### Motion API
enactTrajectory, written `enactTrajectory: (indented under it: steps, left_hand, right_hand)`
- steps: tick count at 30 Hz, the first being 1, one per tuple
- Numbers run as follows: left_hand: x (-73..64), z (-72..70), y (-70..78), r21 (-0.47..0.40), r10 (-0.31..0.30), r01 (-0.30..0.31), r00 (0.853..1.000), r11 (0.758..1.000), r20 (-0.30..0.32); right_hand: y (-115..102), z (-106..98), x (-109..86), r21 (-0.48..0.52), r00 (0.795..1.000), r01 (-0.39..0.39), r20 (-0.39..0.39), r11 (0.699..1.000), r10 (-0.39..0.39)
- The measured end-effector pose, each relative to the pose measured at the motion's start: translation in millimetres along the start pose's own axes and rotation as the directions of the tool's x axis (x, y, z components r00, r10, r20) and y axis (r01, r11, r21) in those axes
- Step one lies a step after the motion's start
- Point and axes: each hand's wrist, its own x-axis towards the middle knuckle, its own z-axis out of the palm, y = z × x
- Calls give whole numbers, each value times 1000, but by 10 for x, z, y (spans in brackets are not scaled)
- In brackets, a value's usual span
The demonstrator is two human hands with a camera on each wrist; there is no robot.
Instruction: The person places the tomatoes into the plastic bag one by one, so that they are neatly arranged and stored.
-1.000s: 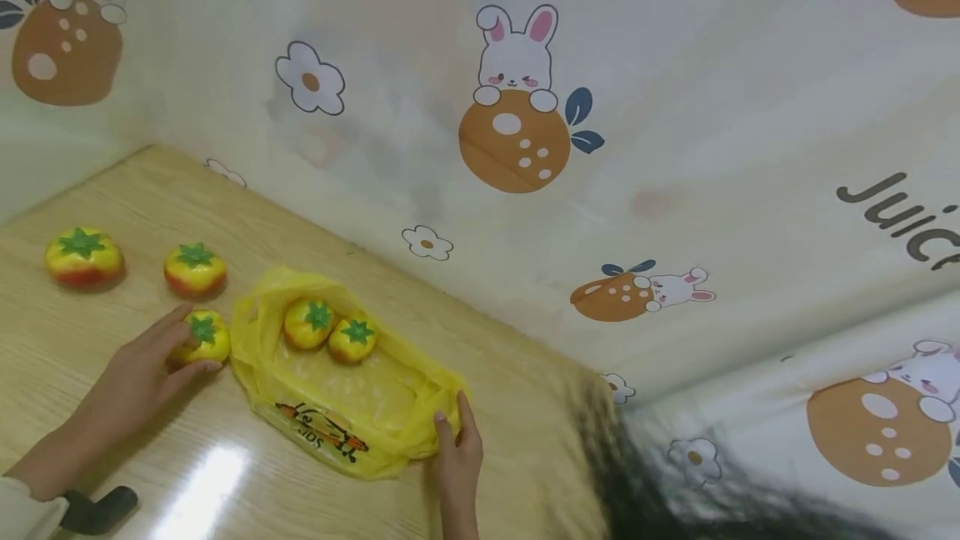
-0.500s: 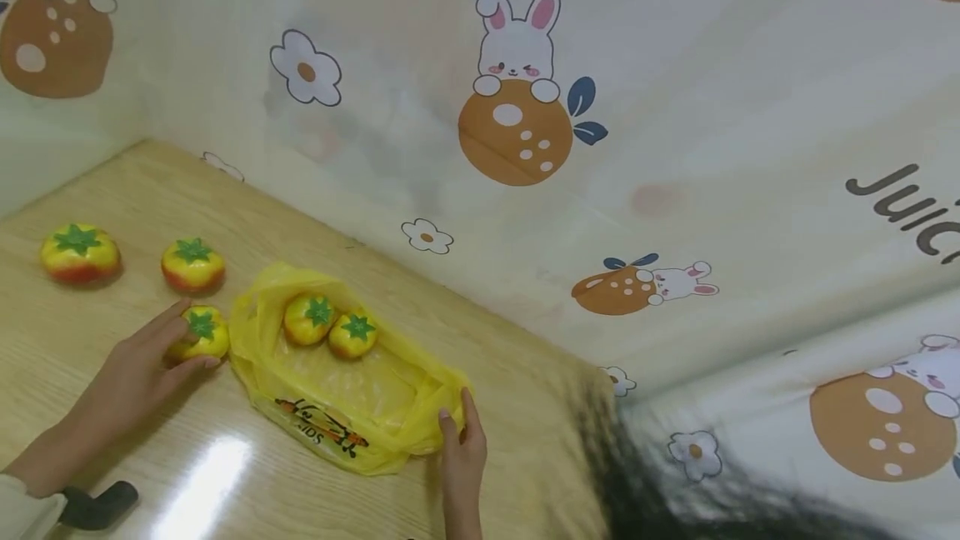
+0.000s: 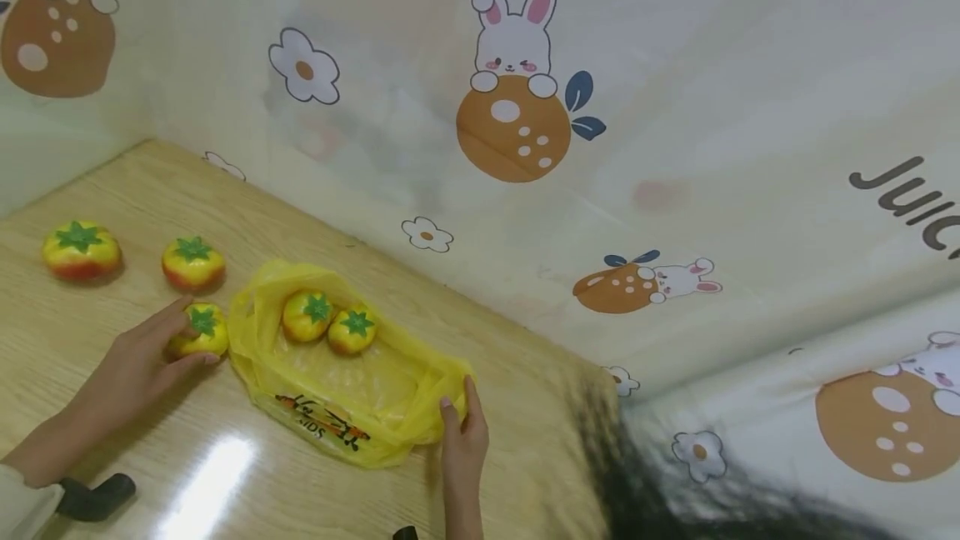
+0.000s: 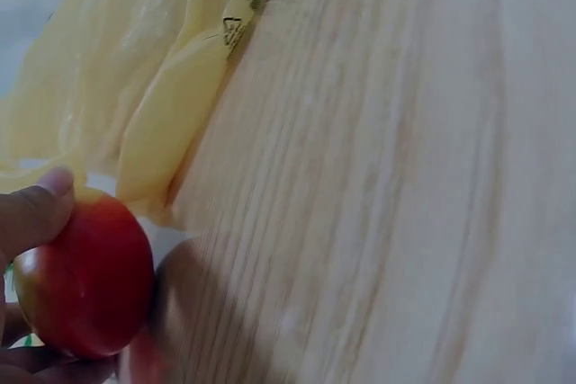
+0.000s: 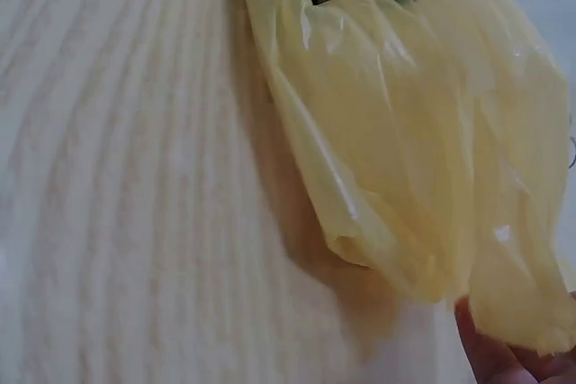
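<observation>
My left hand (image 3: 138,369) holds a yellow-and-red toy tomato (image 3: 202,330) with a green star-shaped top, thumb on one side and fingers on the other. In the left wrist view, the red underside of this toy tomato (image 4: 90,281) shows close over the table. Right beside it lies a yellow plastic bag (image 3: 322,386) with its mouth spread open. Two similar toy tomatoes (image 3: 307,316) sit together inside the bag. At the bag's right end, my right hand (image 3: 463,440) pinches the rim between thumb and fingers; most of that hand is out of frame in the right wrist view.
Two more toy tomatoes, one (image 3: 82,251) at the far left and one (image 3: 193,263) behind my left hand, stand on the wooden table (image 3: 300,507). A patterned cloth (image 3: 375,107) hangs along the table's back and left edges. Dark blurred strands (image 3: 637,473) cover the lower right.
The head view has shifted slightly. My right hand has lifted the bag's right end a little. The left hand keeps its hold on the toy tomato beside the bag.
</observation>
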Motion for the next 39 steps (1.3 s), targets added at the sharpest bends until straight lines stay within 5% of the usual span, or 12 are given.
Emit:
enactTrajectory:
  steps: [18,24,28,33,39]
  left_hand:
    - [17,54,-13,-13,-12,12,999,1000,33]
    - [299,-370,-19,-40,-187,188,982,981,35]
    - [532,-597,103,-64,-196,197,980,978,17]
    - [584,-557,272,-121,-167,171,985,978,43]
    - [612,-534,504,-225,-165,168,986,960,33]
  right_hand:
    - [-42,-31,-27,-10,1000,0,-2,1000,0]
    - [-42,-26,-37,-29,998,63,17,998,-63]
    - [-10,-26,-60,-10,997,65,37,998,-65]
    - [17,-52,-89,-8,998,38,49,999,-38]
    - [-15,-54,-40,-3,990,112,87,994,-111]
